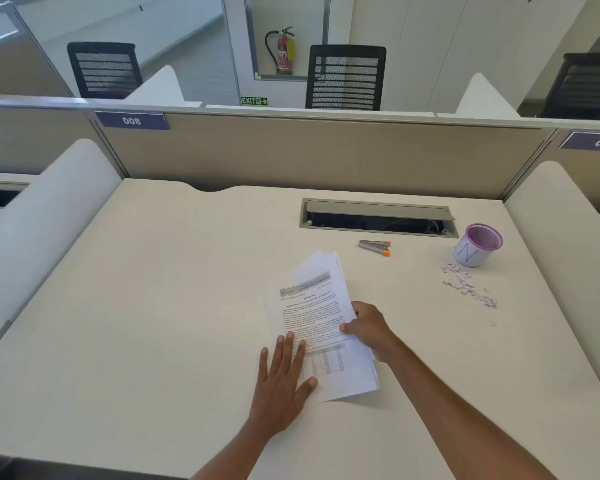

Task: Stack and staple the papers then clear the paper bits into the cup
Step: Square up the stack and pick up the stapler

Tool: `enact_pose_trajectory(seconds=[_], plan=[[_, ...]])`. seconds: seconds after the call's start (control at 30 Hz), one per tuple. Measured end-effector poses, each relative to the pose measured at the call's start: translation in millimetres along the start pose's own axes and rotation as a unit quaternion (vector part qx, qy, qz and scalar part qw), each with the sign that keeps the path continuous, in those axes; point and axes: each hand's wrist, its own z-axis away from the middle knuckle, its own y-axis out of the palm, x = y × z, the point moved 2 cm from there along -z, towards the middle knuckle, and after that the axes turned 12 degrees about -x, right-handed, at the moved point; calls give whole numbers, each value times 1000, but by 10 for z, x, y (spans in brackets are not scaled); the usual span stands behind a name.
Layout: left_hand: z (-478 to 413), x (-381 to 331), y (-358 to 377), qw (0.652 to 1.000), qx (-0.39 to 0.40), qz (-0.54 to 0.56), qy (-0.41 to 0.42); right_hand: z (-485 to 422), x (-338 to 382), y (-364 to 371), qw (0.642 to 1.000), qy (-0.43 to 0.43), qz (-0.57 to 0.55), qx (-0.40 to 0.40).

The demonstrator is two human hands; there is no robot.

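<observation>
Papers [317,317]: loose fanned stack, flat on desk [153,306], centre-right, towards near edge. Top corners splayed, not squared.

Held at lower-left edge by left hand [281,386]: fingers straight and flat, pressing down, palm partly on desk. Pinched at right edge by right hand [369,329]: thumb on top sheet, other fingers curled round edge, mostly hidden.

Step in hand, by the look of it: stacking and aligning. No staple visible.

Next, probably: gather, square the edges, then reach for stapler [374,247]. Lying just beyond the stack, apart from it, orange ends to the right. Short forward reach for right hand.

Cup [477,245]: upright, far right, well apart from stack. Paper bits [468,287]: scattered on desk just in front of cup. Cup contents impossible to tell.

Edges: open cable tray [378,218] right behind stapler, so keep sheets and bits out of the slot. Most room for moving on left of stack. For bits, sweep towards cup, away from desk's right edge.
</observation>
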Motion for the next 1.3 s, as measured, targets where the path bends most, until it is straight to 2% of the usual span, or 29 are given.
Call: enact_pose_trajectory(seconds=[0.07, 0.17, 0.23, 0.3, 0.37, 0.4, 0.47, 0.6, 0.8, 0.93, 1.07, 1.3], plan=[[-60, 47, -68, 993, -26, 98, -65, 47, 3, -43, 1000, -12, -19, -1], [-196, 58, -275, 944, -100, 246, -198, 157, -15, -191, 997, -32, -68, 6], [-313, 27, -427, 893, -118, 328, -283, 257, -10, -313, 993, -37, -111, 15], [-450, -34, -610, 818, -101, 443, -354, 343, -11, -426, 989, -37, -143, 21], [-608, -98, -806, 743, -76, 546, -380, 395, -28, -526, 986, -38, -163, 23], [-687, -114, -880, 719, -66, 582, -374, 413, -37, -571, 984, -40, -171, 24], [-828, -152, -1013, 704, -59, 617, -347, 435, -39, -644, 982, -42, -180, 24], [-1012, -302, -1261, 711, -83, 636, -287, 495, 51, -771, 981, -76, -178, 7], [-1181, -572, -1623, 768, -123, 587, -226, 510, 308, -957, 963, -121, -228, -77], [-1259, -691, -1774, 787, -153, 567, -191, 478, 417, -1039, 947, -147, -255, -129], [-1300, -710, -1770, 806, -154, 541, -185, 468, 388, -1026, 943, -148, -259, -146], [-1290, -640, -1645, 816, -120, 528, -205, 514, 270, -864, 948, -122, -265, -129]])
